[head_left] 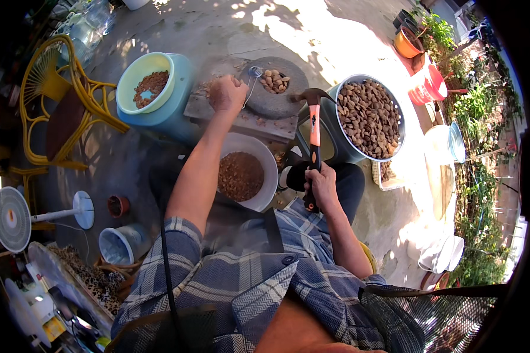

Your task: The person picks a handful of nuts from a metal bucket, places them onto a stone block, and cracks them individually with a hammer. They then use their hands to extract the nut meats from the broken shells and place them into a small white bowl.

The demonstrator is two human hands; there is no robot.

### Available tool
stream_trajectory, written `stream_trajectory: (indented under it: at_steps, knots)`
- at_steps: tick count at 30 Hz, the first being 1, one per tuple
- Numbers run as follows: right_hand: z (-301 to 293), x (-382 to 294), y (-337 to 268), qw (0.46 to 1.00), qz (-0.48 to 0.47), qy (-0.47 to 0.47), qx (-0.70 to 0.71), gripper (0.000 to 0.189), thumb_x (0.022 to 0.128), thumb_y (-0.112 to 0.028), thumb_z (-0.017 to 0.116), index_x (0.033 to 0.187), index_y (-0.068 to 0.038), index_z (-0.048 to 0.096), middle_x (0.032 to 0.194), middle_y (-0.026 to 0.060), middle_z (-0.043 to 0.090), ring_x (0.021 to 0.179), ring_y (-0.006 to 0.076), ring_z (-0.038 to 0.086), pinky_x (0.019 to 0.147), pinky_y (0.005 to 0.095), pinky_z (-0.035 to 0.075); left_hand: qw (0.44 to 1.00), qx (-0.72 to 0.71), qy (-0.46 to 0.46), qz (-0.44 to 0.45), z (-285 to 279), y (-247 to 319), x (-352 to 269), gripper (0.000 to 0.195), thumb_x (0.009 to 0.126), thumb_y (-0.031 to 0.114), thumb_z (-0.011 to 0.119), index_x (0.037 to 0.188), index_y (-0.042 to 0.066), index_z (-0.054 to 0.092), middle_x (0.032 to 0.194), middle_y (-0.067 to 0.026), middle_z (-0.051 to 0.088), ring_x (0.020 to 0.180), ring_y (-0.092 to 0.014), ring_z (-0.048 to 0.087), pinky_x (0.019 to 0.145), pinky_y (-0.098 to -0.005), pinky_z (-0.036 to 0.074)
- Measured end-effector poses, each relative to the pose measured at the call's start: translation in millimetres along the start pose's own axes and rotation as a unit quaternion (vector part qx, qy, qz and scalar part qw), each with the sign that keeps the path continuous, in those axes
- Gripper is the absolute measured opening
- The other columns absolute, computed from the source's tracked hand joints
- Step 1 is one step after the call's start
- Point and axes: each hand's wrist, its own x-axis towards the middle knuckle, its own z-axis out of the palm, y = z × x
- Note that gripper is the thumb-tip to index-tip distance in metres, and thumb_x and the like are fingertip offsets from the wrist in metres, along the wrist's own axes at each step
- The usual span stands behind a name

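Observation:
My left hand is closed at the grey wire tool with a coiled end, beside a round stone block on a wooden board; the fingertips are partly hidden. Whole brown nuts or fruit stones lie in the block's hollow. My right hand grips a claw hammer by its black and orange handle, its head above the block's right edge. A white basin of brown broken bits sits between my legs. At right, a colander holds many whole ones; at left, a pale green bowl holds smaller brown kernels.
A blue container supports the green bowl, and a dark green container stands below the colander. A woven basket is beside it. A yellow rattan chair, a fan and a bucket stand left. Potted plants line the right side.

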Motion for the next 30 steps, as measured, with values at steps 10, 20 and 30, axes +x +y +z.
stream_trajectory:
  at_steps: [10,20,30]
  knots:
    - [-1,-1,-1,1.000,0.003,-0.012,0.021,0.005,0.083,-0.005,0.054,0.080,-0.004,0.050,0.062,0.0020,0.050,0.047,0.0109,0.049,0.041,0.0278,0.042,0.962,0.209,-0.161,0.073,23,26,4,0.022,0.076,0.034,0.073,0.081,0.013,0.070,0.092,-0.0129,0.071,0.089,-0.034,0.068,0.077,-0.0443,0.054]
    - [-2,0,2,1.000,-0.004,-0.011,0.019,0.005,0.083,-0.004,0.053,0.081,-0.003,0.049,0.061,0.0025,0.050,0.046,0.0111,0.048,0.042,0.0283,0.041,0.983,0.059,-0.144,-0.098,0,-5,-16,0.031,0.085,0.036,0.068,0.081,0.005,0.064,0.083,-0.0124,0.066,0.073,-0.028,0.065,0.060,-0.0408,0.050]
    - [-4,2,6,1.000,-0.015,-0.005,0.015,0.007,0.082,-0.004,0.055,0.078,-0.004,0.048,0.062,0.0018,0.049,0.047,0.0120,0.050,0.042,0.0280,0.042,0.783,-0.388,-0.280,-0.398,16,-11,-21,0.037,0.098,0.041,0.056,0.081,0.008,0.054,0.064,-0.0015,0.049,0.047,-0.010,0.042,0.041,-0.0248,0.027]
